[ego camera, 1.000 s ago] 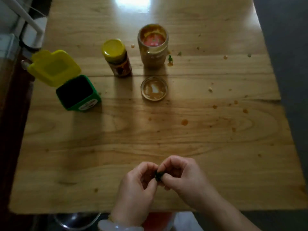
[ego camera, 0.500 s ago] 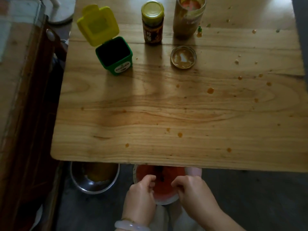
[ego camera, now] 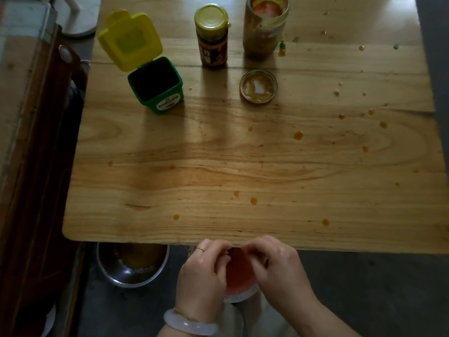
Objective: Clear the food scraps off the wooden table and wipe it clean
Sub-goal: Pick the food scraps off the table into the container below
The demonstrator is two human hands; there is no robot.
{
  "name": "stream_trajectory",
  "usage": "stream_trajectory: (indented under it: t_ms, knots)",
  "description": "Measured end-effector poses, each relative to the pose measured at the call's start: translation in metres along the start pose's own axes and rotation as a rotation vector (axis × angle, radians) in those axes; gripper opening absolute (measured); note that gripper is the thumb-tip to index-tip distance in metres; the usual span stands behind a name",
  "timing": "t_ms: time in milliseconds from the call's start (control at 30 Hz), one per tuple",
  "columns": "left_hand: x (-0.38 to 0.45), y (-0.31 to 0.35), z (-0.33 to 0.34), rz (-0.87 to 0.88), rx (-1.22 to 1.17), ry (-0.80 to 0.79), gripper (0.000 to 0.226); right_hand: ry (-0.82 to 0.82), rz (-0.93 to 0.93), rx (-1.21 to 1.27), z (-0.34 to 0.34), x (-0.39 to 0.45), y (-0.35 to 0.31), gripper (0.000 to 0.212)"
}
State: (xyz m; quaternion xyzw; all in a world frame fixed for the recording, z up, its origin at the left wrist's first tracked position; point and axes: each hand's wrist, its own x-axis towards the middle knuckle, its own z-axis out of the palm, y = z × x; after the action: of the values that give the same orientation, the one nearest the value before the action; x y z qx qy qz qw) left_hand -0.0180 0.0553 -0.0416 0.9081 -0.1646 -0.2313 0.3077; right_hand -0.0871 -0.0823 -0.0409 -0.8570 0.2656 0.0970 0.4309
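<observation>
The wooden table [ego camera: 218, 166] is dotted with orange sauce drops [ego camera: 298, 135] and small crumbs [ego camera: 336, 92], mostly on its right half. Just below the near edge, my left hand [ego camera: 201, 271] and my right hand [ego camera: 277, 266] are held close together over a red bowl [ego camera: 239, 276]. A small dark scrap [ego camera: 229, 251] sits pinched at my left fingertips. My right fingers curl beside it, and I cannot tell whether they hold it.
A green mini bin [ego camera: 155, 86] with its yellow lid flipped open stands at the far left. Behind are a yellow-capped jar [ego camera: 211, 35], an open smeared jar [ego camera: 264, 27] and its loose lid [ego camera: 258, 86]. A metal bowl [ego camera: 132, 266] sits on the floor under the table's near-left corner.
My hands dropped from above the table's near edge to below it, over the red bowl, parted briefly, and have come together again. The view has tilted down.
</observation>
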Motion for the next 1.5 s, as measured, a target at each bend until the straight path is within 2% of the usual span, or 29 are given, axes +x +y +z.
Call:
stream_trajectory:
  t_ms: [67,167,233,300,400,600,767,933,1133,1267,1500]
  knots:
    - [0.008,0.008,-0.002,0.033,-0.001,0.038,0.015,0.046,-0.037,0.008,-0.008,0.007,0.000,0.008]
    - [0.024,0.026,0.001,0.101,-0.005,0.090,0.010,0.108,-0.048,0.041,-0.027,0.021,0.004,0.014]
    - [0.036,0.036,0.003,0.145,-0.030,0.114,0.018,0.162,-0.057,0.062,-0.041,0.032,0.005,0.020]
    - [0.056,0.053,0.007,0.177,-0.063,0.125,0.019,0.251,-0.063,0.077,-0.065,0.053,0.011,0.018]
    - [0.094,0.082,0.011,0.239,-0.063,0.149,0.008,0.335,-0.026,0.114,-0.108,0.089,0.021,0.005]
    - [0.188,0.154,0.026,0.306,0.051,0.177,0.006,0.499,0.049,0.021,-0.192,0.175,0.056,0.004]
    - [0.263,0.206,0.044,0.218,0.228,0.086,0.023,0.376,0.129,-0.071,-0.236,0.239,0.069,0.020]
    - [0.315,0.227,0.065,0.175,0.383,0.128,0.037,0.177,0.115,-0.258,-0.242,0.260,0.069,0.008]
    - [0.367,0.249,0.070,0.022,0.493,0.031,0.070,0.151,0.096,-0.287,-0.238,0.265,0.072,0.008]
    - [0.391,0.260,0.071,-0.125,0.446,-0.004,0.080,0.136,0.085,-0.276,-0.238,0.265,0.073,0.005]
    - [0.415,0.273,0.078,-0.337,0.253,0.033,0.077,0.145,0.091,-0.275,-0.238,0.270,0.076,0.010]
